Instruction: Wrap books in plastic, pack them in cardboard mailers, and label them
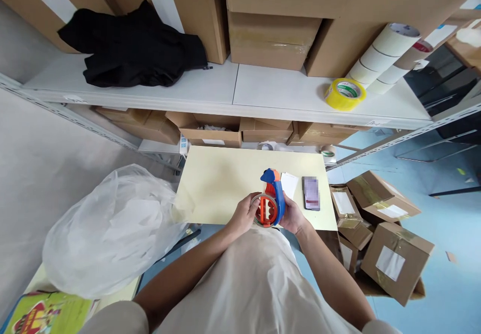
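A blue and orange tape dispenser (278, 198) is held between my two hands, above the near edge of a pale yellow table (214, 183). My left hand (244, 212) closes on its left side, at the tape roll around the orange hub. On the other side, my right hand (292, 215) grips the blue frame; some of its fingers are hidden behind it. White paper slips (289, 183) lie just beyond the dispenser. To the right of them a phone (311, 193) rests flat, its screen blurred.
A shelf (263, 86) behind the table bears cartons, black cloth (139, 48), yellow tape (344, 94) and stacked tape rolls (383, 55). A filled clear plastic bag (108, 233) stands at left. Taped cardboard boxes (398, 259) are piled at right, beside the table.
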`<state>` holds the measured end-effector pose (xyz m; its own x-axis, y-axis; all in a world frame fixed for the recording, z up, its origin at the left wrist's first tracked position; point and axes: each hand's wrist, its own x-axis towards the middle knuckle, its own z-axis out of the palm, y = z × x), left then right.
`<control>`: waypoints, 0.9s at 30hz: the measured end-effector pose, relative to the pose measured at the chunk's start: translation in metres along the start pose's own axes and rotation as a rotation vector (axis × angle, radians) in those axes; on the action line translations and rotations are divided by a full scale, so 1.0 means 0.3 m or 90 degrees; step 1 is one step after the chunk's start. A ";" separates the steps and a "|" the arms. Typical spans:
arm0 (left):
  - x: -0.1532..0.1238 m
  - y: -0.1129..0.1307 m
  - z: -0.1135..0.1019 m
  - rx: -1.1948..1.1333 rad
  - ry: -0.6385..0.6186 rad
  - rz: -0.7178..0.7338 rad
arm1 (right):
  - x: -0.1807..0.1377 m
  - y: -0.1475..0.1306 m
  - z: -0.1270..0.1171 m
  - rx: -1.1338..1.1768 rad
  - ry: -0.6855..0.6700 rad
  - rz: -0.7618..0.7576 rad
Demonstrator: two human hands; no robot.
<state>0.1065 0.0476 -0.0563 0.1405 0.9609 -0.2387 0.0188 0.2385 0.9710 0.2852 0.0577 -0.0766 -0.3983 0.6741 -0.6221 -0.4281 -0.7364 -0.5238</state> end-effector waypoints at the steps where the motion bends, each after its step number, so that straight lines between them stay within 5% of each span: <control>1: -0.001 0.004 -0.002 0.002 -0.016 0.001 | -0.002 -0.008 -0.004 -0.006 0.001 0.005; 11: -0.002 0.041 -0.024 0.075 -0.151 0.012 | 0.001 -0.061 0.031 -0.102 -0.063 -0.126; 27: -0.051 0.022 0.022 0.079 -0.028 0.038 | 0.006 -0.023 0.053 -0.038 -0.033 -0.139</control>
<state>0.1110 0.0336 -0.0462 0.1888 0.9648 -0.1829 0.1309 0.1599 0.9784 0.2745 0.0651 -0.0647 -0.3432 0.8184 -0.4608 -0.4604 -0.5743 -0.6769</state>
